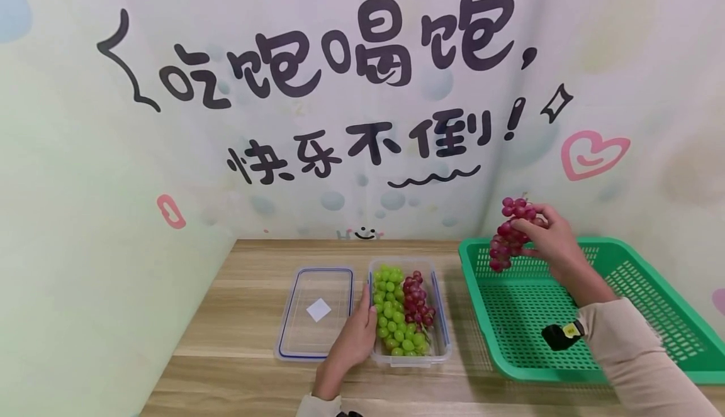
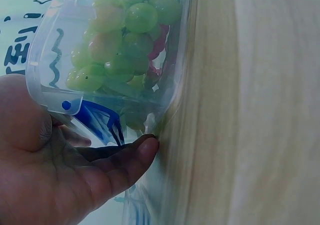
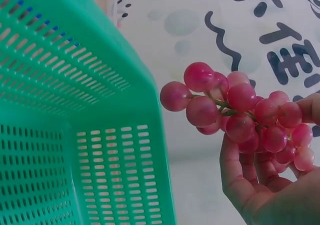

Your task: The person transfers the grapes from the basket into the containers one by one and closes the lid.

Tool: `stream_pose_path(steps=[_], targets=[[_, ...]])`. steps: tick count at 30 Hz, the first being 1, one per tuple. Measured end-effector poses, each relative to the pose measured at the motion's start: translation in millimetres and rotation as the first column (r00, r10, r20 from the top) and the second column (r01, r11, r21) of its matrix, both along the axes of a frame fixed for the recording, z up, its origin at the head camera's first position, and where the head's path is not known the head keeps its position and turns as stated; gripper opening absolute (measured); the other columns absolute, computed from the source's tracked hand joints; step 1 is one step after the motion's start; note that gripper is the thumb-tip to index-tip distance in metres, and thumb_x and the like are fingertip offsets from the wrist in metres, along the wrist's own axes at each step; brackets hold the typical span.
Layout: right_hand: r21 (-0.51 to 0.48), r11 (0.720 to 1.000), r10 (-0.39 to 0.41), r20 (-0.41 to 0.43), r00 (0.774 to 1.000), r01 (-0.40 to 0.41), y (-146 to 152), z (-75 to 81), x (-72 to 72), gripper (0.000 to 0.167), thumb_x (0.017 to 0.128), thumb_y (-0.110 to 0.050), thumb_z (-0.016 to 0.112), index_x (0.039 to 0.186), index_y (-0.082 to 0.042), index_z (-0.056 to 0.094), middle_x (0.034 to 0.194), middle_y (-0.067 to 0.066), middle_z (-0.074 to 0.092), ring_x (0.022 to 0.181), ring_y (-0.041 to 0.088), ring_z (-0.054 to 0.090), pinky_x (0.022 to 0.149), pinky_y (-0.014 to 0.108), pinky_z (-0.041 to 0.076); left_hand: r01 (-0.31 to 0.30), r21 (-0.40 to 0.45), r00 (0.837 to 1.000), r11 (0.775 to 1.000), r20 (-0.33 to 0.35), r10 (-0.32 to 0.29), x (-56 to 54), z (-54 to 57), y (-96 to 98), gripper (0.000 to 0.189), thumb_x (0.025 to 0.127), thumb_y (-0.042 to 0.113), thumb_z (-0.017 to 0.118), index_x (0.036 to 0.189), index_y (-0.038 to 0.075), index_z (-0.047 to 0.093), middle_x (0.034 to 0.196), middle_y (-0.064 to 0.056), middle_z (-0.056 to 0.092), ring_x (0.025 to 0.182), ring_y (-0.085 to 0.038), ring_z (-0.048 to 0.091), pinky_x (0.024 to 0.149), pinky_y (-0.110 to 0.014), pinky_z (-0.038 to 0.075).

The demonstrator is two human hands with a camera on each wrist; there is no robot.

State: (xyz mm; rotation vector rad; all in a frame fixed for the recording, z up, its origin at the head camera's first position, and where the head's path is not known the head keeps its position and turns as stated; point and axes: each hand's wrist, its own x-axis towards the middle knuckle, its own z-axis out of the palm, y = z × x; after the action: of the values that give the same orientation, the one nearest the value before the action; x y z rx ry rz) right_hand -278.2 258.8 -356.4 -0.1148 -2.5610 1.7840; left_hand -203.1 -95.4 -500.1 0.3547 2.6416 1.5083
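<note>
My right hand (image 1: 552, 241) holds a bunch of red grapes (image 1: 504, 247) above the far side of the green basket (image 1: 481, 316), its fingers and thumb round the bunch. In the right wrist view, the red grapes lie across the fingers. My left hand (image 1: 355, 335) rests against the left outer side of a clear plastic container (image 1: 442, 335), near its blue-edged latch (image 2: 97, 120). Inside the container, green grapes (image 1: 391, 316) fill the left part and another bunch of red grapes (image 1: 416, 300) lies at the right.
A clear lid (image 1: 289, 341) with a blue seal and a white square label (image 1: 319, 309) lies on the wooden table (image 1: 226, 329), left of the container. The basket stands at the right. A printed wall (image 1: 340, 216) rises behind the table.
</note>
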Motion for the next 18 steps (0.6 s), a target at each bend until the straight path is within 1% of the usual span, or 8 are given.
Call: stream_pose_path(steps=[3, 7, 10, 15, 18], targets=[[0.006, 1.0, 0.004, 0.011, 1.0, -0.004, -5, -1.1, 0.4, 0.041, 0.096, -0.045, 0.062, 0.126, -0.024, 0.044, 0.114, 0.005, 0.053, 0.093, 0.011, 0.06, 0.078, 0.032, 0.061, -0.002, 0.0, 1.0, 1.0, -0.001, 0.002, -0.1, -0.3, -0.2, 0.054, 0.11, 0.016, 0.024, 0.156, -0.005, 0.004, 0.162, -0.027, 0.009, 0.149, -0.043, 0.014, 0.12, -0.057, 0.017], [0.0, 1.0, 0.022, 0.018, 1.0, -0.022, -12, -1.5, 1.6, 0.044, 0.097, -0.044, 0.061, 0.129, -0.019, 0.044, 0.118, 0.01, 0.054, 0.093, 0.012, 0.061, 0.079, 0.034, 0.061, 0.001, -0.001, 1.0, 1.0, -0.003, -0.001, -0.5, -0.6, -0.3, 0.054, 0.11, 0.015, 0.024, 0.156, -0.006, 0.004, 0.162, -0.027, 0.009, 0.149, -0.043, 0.013, 0.12, -0.057, 0.016], [-0.006, 0.999, 0.034, 0.023, 0.999, -0.034, -17, -1.1, 2.7, 0.044, 0.097, -0.042, 0.062, 0.128, -0.018, 0.044, 0.121, 0.013, 0.053, 0.096, 0.015, 0.06, 0.079, 0.034, 0.061, 0.004, -0.001, 1.0, 1.0, -0.003, -0.004, -0.9, -1.1, -0.4, 0.054, 0.11, 0.015, 0.024, 0.156, -0.006, 0.004, 0.162, -0.027, 0.009, 0.149, -0.043, 0.013, 0.12, -0.057, 0.016], [0.01, 0.999, 0.047, 0.03, 0.998, -0.047, -28, -2.2, 3.6, 0.051, 0.098, -0.038, 0.062, 0.135, -0.012, 0.041, 0.125, 0.018, 0.053, 0.102, 0.024, 0.058, 0.078, 0.034, 0.061, 0.001, -0.001, 1.0, 1.0, -0.001, -0.001, -1.4, -2.1, -0.7, 0.054, 0.11, 0.016, 0.024, 0.157, -0.005, 0.004, 0.162, -0.027, 0.01, 0.149, -0.043, 0.014, 0.12, -0.057, 0.017], [0.03, 0.998, 0.054, 0.034, 0.998, -0.055, -33, -4.8, 3.7, 0.054, 0.098, -0.038, 0.061, 0.137, -0.009, 0.039, 0.125, 0.02, 0.053, 0.104, 0.027, 0.057, 0.078, 0.034, 0.061, 0.002, 0.001, 1.0, 1.0, -0.002, -0.002, -1.4, -2.4, -0.8, 0.055, 0.11, 0.016, 0.024, 0.157, -0.005, 0.004, 0.162, -0.027, 0.01, 0.149, -0.043, 0.014, 0.12, -0.057, 0.017]])
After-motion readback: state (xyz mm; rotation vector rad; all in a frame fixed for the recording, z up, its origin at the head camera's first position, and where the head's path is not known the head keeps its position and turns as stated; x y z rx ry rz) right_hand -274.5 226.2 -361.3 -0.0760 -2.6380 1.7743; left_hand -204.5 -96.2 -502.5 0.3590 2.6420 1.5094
